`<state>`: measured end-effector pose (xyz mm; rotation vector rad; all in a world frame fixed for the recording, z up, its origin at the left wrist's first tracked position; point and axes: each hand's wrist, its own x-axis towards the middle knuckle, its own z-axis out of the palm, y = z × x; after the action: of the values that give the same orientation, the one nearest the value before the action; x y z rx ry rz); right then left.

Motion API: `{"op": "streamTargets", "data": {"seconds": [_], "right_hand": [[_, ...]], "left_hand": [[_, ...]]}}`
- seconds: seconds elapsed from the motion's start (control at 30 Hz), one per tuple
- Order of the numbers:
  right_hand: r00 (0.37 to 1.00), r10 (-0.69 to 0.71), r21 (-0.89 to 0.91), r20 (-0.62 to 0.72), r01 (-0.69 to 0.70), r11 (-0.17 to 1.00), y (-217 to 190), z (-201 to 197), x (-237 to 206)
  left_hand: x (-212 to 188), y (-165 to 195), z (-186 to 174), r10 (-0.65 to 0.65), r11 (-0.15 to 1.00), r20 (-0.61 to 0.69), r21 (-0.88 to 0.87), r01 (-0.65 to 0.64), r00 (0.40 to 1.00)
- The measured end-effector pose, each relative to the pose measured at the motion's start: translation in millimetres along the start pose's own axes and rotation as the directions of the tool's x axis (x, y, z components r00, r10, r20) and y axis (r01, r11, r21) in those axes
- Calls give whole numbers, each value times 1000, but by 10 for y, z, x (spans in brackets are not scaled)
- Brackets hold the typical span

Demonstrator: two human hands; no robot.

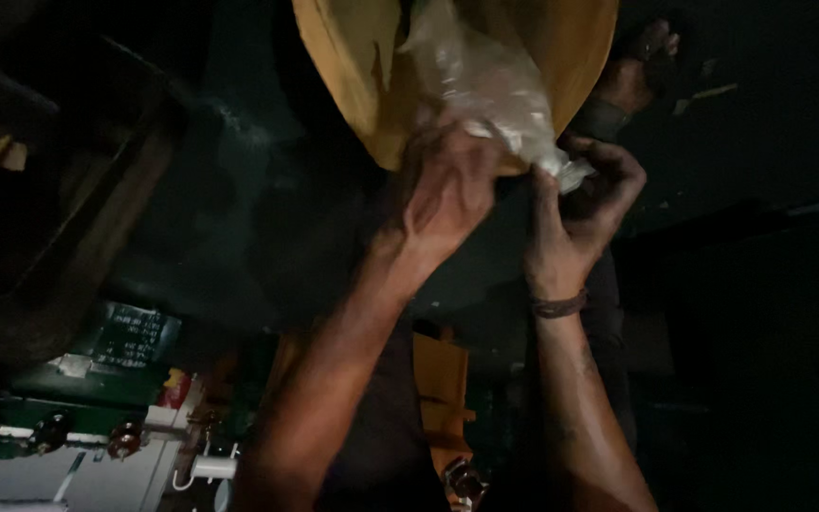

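Pretty dark all around, mostly black shadow with some green machinery (68,398) and white panels down at the lower left. Both my hands are up at a clear plastic bag (485,81) that sits against a big yellow container (372,76) near the top of the view. My left hand (447,190) is curled shut on the bag's lower end, and my right hand (585,204) pinches the bunched tip with fingers bent. The bag looks crinkly and shiny. Lower left there's a dark rectangular sign (135,337) with pale writing.
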<state>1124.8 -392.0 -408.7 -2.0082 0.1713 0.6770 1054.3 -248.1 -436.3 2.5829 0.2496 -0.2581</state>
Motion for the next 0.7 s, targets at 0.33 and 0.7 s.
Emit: {"op": "streamTargets", "data": {"seconds": [0.33,0.7], "right_hand": [[970,-110,-122,215,138,983,-194,101,-84],[977,42,57,208,-55,997,-216,199,-96]], "left_hand": [[458,-641,804,-49,995,492,98,0,869],[426,-668,821,-365,927,622,171,335,692]]}}
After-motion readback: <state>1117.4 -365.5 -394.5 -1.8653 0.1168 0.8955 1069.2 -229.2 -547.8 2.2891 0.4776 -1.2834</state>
